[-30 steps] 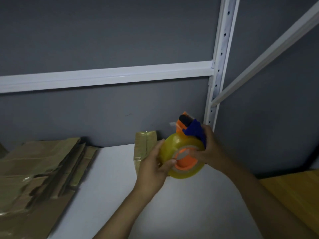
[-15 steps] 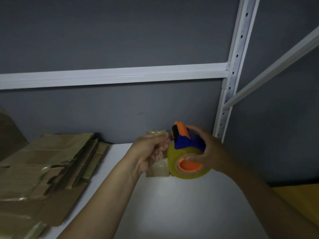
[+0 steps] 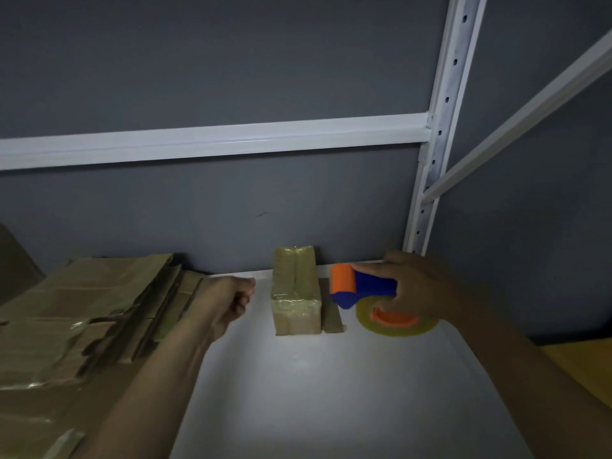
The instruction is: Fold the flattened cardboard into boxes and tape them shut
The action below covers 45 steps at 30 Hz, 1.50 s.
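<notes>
A small cardboard box [image 3: 295, 294], wrapped in clear tape, stands on the white shelf [image 3: 314, 392] against the grey back wall. Right of it, my right hand [image 3: 420, 289] grips a blue and orange tape dispenser [image 3: 361, 286] with a yellowish tape roll [image 3: 397, 321], low over the shelf. My left hand [image 3: 231, 301] hovers left of the box with curled fingers and holds nothing. A pile of flattened cardboard [image 3: 82, 319] lies at the left.
A thin cardboard strip [image 3: 332, 318] lies between the box and the dispenser. A white upright post [image 3: 437, 137] and cross rail [image 3: 212, 140] frame the shelf. A yellow wooden surface [image 3: 583, 369] sits at the lower right.
My left hand let go of the tape end and moved left, away from the dispenser. My right hand carried the dispenser right and down toward the shelf. The taped box is now uncovered.
</notes>
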Motion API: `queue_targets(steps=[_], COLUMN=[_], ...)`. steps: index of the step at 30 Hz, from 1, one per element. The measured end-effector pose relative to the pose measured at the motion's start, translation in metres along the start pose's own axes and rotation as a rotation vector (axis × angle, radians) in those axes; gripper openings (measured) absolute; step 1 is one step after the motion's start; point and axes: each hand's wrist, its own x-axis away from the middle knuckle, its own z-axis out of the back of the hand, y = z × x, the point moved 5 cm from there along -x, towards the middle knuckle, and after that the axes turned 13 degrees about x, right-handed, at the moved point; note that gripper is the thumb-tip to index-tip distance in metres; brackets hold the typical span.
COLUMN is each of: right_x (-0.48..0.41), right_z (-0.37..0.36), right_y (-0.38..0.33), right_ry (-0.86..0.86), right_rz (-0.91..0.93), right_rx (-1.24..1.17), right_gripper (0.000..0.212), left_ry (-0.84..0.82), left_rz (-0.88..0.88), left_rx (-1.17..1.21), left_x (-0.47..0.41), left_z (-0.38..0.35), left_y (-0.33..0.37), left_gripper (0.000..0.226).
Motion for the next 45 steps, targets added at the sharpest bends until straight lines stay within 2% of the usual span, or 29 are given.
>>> queue_targets(steps=[3,7,9,15,17,19,21,23,24,25,27,28,31,36,41,45], right_x=[0.000,-0.003,-0.003,-0.014,-0.020,-0.025,-0.031,-0.038,-0.042,-0.046,-0.051,-0.051,-0.048,-0.039,-0.025,-0.017], right_z=[-0.016,-0.023,-0.025,-0.036,-0.033,-0.034,-0.035,-0.039,-0.040,-0.041,-0.042,-0.043,-0.044,-0.042,-0.039,-0.035], right_y=[0.003,0.003,0.002,-0.021,-0.026,-0.031,-0.041,-0.055,-0.062,-0.067,-0.071,-0.073,-0.071,-0.048,-0.041,-0.034], right_ry=[-0.060,-0.038,-0.036,-0.039,-0.019,-0.010,-0.009,0.009,0.021,0.029,0.037,0.038,0.055,-0.033,-0.063,-0.059], right_rz=[0.029,0.023,0.014,0.080,0.085,0.084,0.098,0.124,0.131,0.130,0.118,0.117,0.131,0.132,0.130,0.097], right_rx=[0.071,0.055,0.067,0.148,0.164,0.156,0.150,0.165,0.166,0.162,0.145,0.141,0.145,0.142,0.154,0.245], right_gripper=[0.083,0.083,0.081,0.078,0.077,0.076,0.076,0.076,0.075,0.075,0.074,0.074,0.073,0.076,0.073,0.073], left_ry=[-0.017,0.048,0.077,-0.071,-0.098,-0.034,0.018,-0.125,-0.223,-0.294,-0.232,-0.230,-0.390,-0.344,-0.344,-0.337], left_rz=[0.046,-0.079,-0.086,0.052,0.053,-0.091,-0.360,-0.585,-0.615,-0.662,-0.859,-0.956,-0.922,-0.884,-0.912,-0.910], left_rx=[-0.070,-0.136,-0.165,-0.069,-0.138,-0.318,-0.348,-0.387,-0.466,-0.671,-1.206,-1.338,-1.391,-1.489,-1.358,-1.351], left_x=[-0.011,-0.022,-0.025,-0.024,-0.027,-0.030,-0.027,-0.018,-0.020,-0.023,-0.031,-0.033,-0.043,-0.045,-0.042,-0.036], left_z=[0.005,0.007,0.007,-0.002,0.000,0.007,0.010,0.001,-0.004,-0.009,-0.010,-0.010,-0.012,-0.016,-0.015,-0.019], left_y=[-0.022,-0.025,-0.028,-0.057,-0.062,-0.060,-0.048,-0.034,-0.035,-0.037,-0.040,-0.041,-0.046,-0.035,-0.034,-0.033], left_gripper=[0.019,0.028,0.029,0.027,0.047,0.064,0.060,0.053,0.062,0.077,0.094,0.100,0.116,0.114,0.112,0.113])
